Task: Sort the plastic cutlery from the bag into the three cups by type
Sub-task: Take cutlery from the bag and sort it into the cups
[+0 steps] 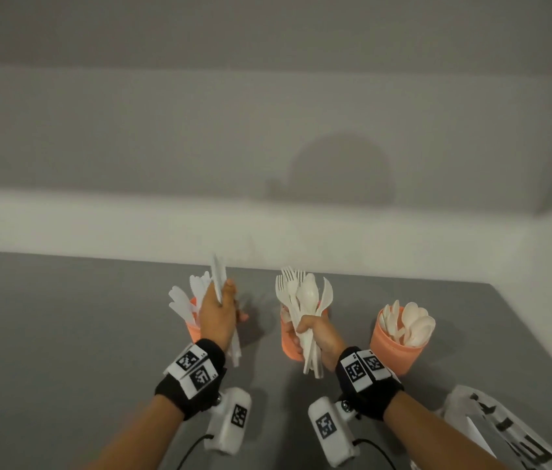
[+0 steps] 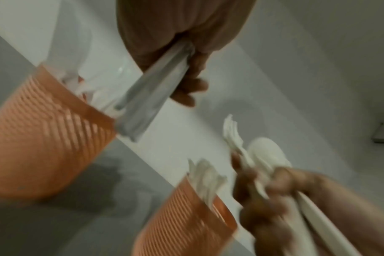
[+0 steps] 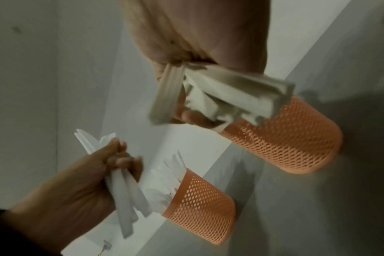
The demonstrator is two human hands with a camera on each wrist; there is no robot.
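Observation:
Three orange mesh cups stand in a row on the grey table. The left cup [image 1: 190, 329] [image 2: 44, 138] [image 3: 202, 204] holds knives, the middle cup [image 1: 289, 346] [image 2: 186, 225] [image 3: 285, 138] holds forks, and the right cup [image 1: 398, 351] holds spoons. My left hand [image 1: 218, 312] [image 3: 88, 181] grips a few white knives [image 1: 217, 278] [image 2: 153, 93] upright just above the left cup. My right hand [image 1: 317, 334] [image 2: 274, 199] grips a mixed bundle of forks and spoons [image 1: 301, 295] [image 3: 219, 97] in front of the middle cup, partly hiding it.
The white printed plastic bag [image 1: 491, 432] lies crumpled at the table's front right, beside my right forearm. A pale wall ledge [image 1: 98, 225] runs behind the cups. The table edge [image 1: 522, 334] slants away past the spoon cup.

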